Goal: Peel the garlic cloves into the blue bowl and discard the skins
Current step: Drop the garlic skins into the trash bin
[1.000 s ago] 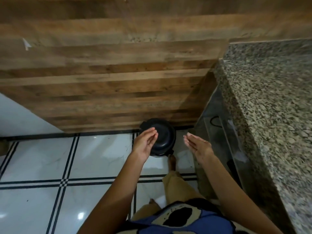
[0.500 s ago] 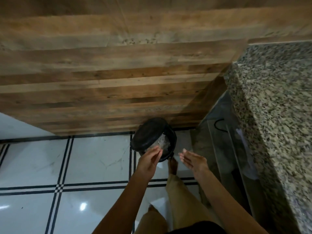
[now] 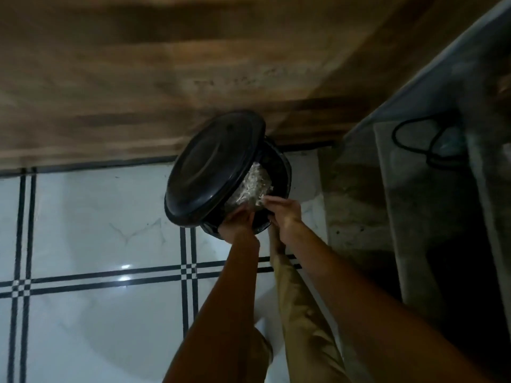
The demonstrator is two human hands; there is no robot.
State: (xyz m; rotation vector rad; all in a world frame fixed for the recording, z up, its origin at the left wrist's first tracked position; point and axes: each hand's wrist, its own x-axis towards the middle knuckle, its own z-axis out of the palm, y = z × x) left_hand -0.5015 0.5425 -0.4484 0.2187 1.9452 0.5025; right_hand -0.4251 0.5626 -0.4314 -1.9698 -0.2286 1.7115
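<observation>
Black bin (image 3: 273, 172), lid (image 3: 213, 170) tipped up, on tiled floor (image 3: 91, 217) (head view, only one). Both hands at open mouth: left hand (image 3: 237, 221), right hand (image 3: 283, 210); grip on either unreadable, blur. Discard step, judged late in task. Can't separate skins from pale liner (image 3: 253, 186) inside; blue bowl, cloves out of view. Count: one bin, one lid, two hands.

Glossy white tiled floor (image 3: 83, 230) (black double lines), black bin (image 3: 284, 175) standing on it, lid (image 3: 213, 172) raised
</observation>
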